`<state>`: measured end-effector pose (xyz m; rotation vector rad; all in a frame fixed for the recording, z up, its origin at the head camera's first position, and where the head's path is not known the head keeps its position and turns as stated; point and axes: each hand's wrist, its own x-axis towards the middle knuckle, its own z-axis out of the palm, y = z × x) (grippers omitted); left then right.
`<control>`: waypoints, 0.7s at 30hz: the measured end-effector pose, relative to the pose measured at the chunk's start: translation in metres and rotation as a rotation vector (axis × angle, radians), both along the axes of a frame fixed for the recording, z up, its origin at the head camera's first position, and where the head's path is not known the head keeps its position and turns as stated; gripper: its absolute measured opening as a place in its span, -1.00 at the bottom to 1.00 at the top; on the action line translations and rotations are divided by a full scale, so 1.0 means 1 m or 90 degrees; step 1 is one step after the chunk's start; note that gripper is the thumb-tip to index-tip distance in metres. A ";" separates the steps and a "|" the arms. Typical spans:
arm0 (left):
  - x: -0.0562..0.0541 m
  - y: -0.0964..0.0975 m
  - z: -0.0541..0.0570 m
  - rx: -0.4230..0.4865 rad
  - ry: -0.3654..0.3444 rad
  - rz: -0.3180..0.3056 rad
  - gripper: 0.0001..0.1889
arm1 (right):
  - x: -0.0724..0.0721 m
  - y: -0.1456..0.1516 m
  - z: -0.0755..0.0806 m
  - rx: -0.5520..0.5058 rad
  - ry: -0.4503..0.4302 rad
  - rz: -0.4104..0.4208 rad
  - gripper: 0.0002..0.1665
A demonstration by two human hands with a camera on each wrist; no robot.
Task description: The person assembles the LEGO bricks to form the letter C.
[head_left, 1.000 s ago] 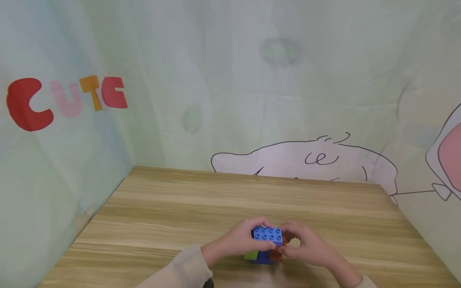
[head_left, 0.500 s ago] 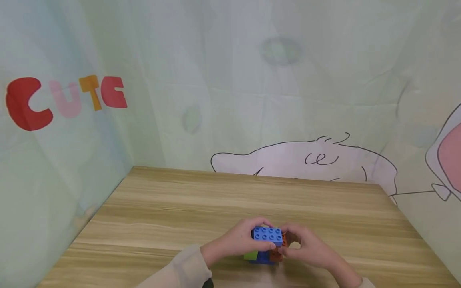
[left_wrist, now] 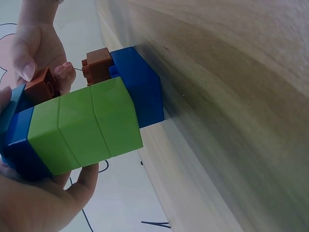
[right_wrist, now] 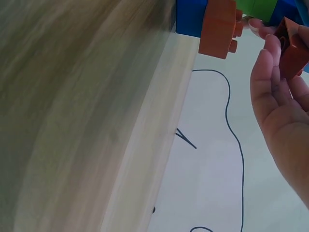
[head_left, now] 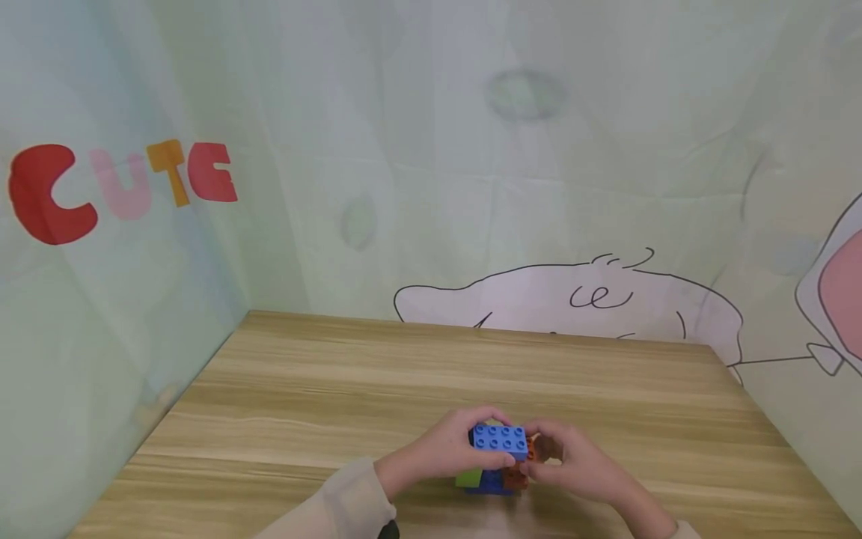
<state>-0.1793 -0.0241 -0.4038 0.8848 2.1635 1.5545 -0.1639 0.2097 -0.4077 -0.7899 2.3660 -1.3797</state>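
A stack of toy building bricks stands upright near the table's front. Its top is a light blue brick (head_left: 500, 442); below come a dark blue brick (left_wrist: 26, 145) and several green bricks (left_wrist: 87, 128). At the bottom, a dark blue base brick (left_wrist: 140, 87) carries an orange-brown brick (left_wrist: 99, 66) beside the green column. My left hand (head_left: 453, 449) grips the stack's upper end between thumb and fingers. My right hand (head_left: 579, 460) pinches another orange-brown brick (right_wrist: 293, 50) close beside the top of the stack. Whether that brick joins the stack cannot be told.
The wood-grain table (head_left: 323, 382) extends behind and to both sides of the hands. A printed cloth (head_left: 431, 187) with a cartoon outline and coloured letters hangs along its back and left edges.
Both hands stay at almost the same spot by the stack. The right hand's fingers and its orange-brown brick shift very slightly; the stack itself stays put.
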 end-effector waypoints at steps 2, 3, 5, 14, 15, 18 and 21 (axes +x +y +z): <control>0.000 0.000 0.000 -0.002 -0.002 0.003 -0.66 | 0.000 0.000 0.000 -0.014 -0.011 0.000 -0.57; 0.000 0.000 0.001 -0.003 -0.003 0.005 -0.66 | 0.000 0.001 0.001 -0.022 -0.016 -0.001 -0.56; 0.000 0.000 0.000 -0.005 -0.004 0.008 -0.66 | 0.001 0.001 0.001 -0.037 -0.025 -0.002 -0.54; 0.001 0.001 0.000 -0.011 -0.005 0.011 -0.68 | 0.002 0.000 0.001 -0.063 -0.081 -0.031 -0.48; 0.001 0.001 0.000 -0.010 -0.007 0.011 -0.68 | 0.002 -0.001 0.002 -0.062 -0.090 -0.038 -0.47; 0.001 0.001 0.000 -0.004 -0.010 0.009 -0.68 | 0.003 -0.003 0.002 -0.064 -0.107 -0.049 -0.45; 0.001 0.000 0.000 0.000 -0.010 0.005 -0.68 | 0.003 -0.005 0.002 -0.073 -0.119 -0.057 -0.44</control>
